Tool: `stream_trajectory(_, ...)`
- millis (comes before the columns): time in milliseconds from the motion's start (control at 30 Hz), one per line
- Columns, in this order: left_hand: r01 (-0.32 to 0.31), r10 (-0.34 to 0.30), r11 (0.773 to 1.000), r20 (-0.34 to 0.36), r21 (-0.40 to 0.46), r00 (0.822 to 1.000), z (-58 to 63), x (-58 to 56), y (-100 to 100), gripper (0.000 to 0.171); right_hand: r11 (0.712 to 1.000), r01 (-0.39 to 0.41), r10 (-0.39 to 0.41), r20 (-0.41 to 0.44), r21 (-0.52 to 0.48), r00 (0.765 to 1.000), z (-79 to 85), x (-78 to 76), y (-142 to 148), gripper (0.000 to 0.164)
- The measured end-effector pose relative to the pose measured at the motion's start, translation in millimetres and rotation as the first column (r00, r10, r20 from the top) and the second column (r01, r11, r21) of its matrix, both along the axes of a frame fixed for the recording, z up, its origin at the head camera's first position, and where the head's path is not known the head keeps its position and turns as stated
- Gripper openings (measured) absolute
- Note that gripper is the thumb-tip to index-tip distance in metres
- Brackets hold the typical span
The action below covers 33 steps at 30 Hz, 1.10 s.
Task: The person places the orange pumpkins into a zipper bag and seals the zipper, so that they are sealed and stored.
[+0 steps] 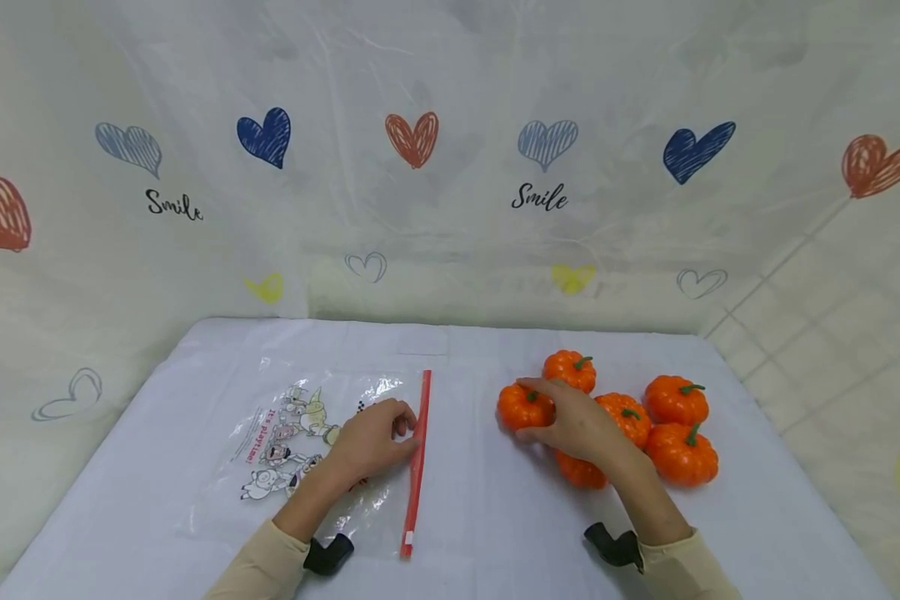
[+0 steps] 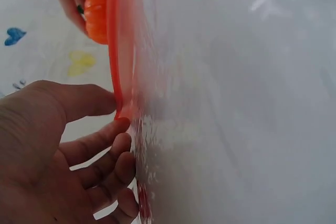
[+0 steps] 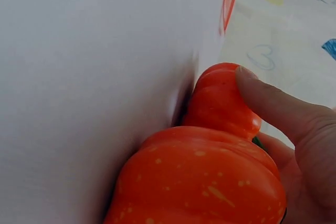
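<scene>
A clear plastic zip bag (image 1: 311,425) with cartoon animals printed on it lies flat on the left part of the table. My left hand (image 1: 375,439) pinches its red zip edge (image 1: 417,479) between thumb and index finger, as the left wrist view shows. To the right, my right hand (image 1: 583,427) grips a small orange toy pumpkin (image 1: 520,407) with a green stem, thumb on one side and fingers on the other. In the right wrist view this held pumpkin (image 3: 218,100) sits behind a nearer pumpkin (image 3: 202,182).
Several more orange pumpkins lie grouped around my right hand, among them one behind it (image 1: 567,367), one partly under the hand (image 1: 581,472) and one at the right (image 1: 682,455). A white cloth covers the table (image 1: 487,517). Behind stands a sheet with printed hearts (image 1: 412,137).
</scene>
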<state>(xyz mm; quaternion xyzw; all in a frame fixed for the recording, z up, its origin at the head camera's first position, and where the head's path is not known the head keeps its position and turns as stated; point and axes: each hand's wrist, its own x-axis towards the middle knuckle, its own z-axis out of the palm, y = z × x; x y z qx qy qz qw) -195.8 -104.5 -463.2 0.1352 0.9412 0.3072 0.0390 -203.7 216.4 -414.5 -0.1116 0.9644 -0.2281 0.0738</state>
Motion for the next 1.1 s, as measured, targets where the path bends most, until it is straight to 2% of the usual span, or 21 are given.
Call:
stream_trajectory(167,-0.055,0.055,0.998,0.017,0.029,0.998,0.2,0.5,0,0.006,1.000,0.009,-0.008,0.027,-0.016,1.000,-0.7,-0.6,-2,0.087)
stream_trajectory(300,-0.090,0.089,0.995,0.025,0.052,0.996,0.4,1.2,-1,0.006,0.999,0.031,-0.030,0.050,-0.019,0.998,-0.7,-1.5,-4,0.091)
stream_trajectory(633,-0.156,0.158,0.984,-0.014,0.090,0.987,9.0,0.0,2,0.011,0.994,-0.009,0.010,0.009,-0.108,1.000,2.9,-7.1,-13,0.088)
stream_trajectory(867,-0.174,0.179,0.979,-0.037,0.102,0.983,9.9,1.7,3,0.020,0.991,0.014,-0.013,0.014,-0.134,1.000,5.7,-7.2,-19,0.085)
stream_trajectory(1100,-0.175,0.188,0.971,-0.066,0.160,0.980,8.2,0.9,4,0.022,0.978,0.027,-0.028,-0.005,-0.208,1.000,10.1,-8.0,-23,0.089)
